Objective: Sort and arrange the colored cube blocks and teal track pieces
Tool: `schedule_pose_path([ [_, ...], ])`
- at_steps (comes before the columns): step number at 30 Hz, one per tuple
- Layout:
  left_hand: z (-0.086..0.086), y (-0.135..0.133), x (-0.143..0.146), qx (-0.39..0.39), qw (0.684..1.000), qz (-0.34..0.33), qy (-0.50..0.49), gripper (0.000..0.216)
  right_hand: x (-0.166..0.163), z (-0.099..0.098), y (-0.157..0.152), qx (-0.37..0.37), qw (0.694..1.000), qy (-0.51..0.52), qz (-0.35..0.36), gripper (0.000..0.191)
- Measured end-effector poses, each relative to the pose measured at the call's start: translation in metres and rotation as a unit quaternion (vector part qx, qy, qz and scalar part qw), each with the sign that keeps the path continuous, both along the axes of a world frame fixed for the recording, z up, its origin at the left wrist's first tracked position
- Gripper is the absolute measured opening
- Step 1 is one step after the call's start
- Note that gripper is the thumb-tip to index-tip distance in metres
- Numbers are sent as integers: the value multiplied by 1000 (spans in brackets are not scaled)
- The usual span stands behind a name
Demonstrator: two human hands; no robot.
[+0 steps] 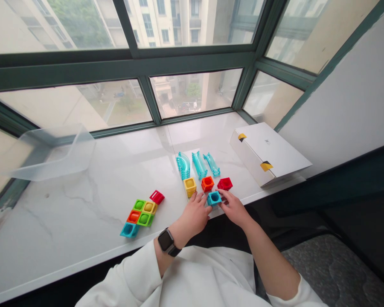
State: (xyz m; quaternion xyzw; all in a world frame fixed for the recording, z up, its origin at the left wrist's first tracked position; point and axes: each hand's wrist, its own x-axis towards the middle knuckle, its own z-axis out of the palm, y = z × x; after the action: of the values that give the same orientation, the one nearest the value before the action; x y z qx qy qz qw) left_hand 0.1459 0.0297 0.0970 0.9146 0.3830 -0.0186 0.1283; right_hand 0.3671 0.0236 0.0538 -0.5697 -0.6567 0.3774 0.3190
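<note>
A blue hollow cube (214, 198) sits near the front edge of the white marble sill (92, 200). My left hand (194, 215) touches its left side and my right hand (233, 207) pinches its right side, so both hands grip it. Just behind stand a yellow cube (190, 186), an orange cube (208, 183) and a red cube (225, 183) in a row. Three translucent teal track pieces (198, 164) lie behind those.
A cluster of joined cubes (141, 213) in green, yellow, orange, blue and red lies to the left. A white flat box (269, 155) rests at the right by the wall. A clear plastic bin (51, 153) stands at the far left by the window.
</note>
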Motion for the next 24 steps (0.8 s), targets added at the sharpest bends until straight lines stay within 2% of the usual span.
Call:
schedule_pose_path([
  [16,-6,3,2,11,1000,-14,5,29,-1,2,0,-2,1000,-14,11,53],
  [24,-5,3,4,16,1000,-14,16,28,0,-7,2,4,1000,-17,14,54],
])
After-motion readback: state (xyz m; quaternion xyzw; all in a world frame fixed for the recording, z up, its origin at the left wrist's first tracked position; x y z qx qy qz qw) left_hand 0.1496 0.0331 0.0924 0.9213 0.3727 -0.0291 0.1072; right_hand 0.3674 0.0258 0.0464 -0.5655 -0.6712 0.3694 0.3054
